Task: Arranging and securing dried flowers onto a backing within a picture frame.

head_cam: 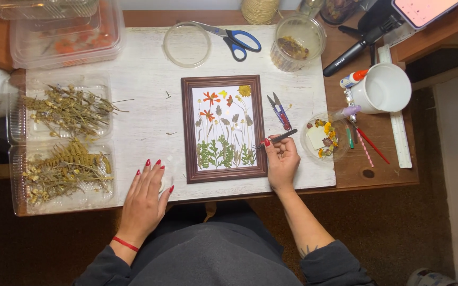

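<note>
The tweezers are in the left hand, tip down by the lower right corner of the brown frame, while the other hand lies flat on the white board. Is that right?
Not quite. The head view shows the tweezers in the right hand, not the left. Their tip is by the lower right of the brown frame, and the left hand lies flat on the white board.

The frame (223, 176) is dark wood with a soft shine. The board (144, 100) under it is white painted wood, rough and scratched (the paint looks worn). The tweezers (278, 139) are dark metal. The trays (59, 114) are clear, shiny plastic. The mug (385, 87) is smooth, glossy white.
</note>
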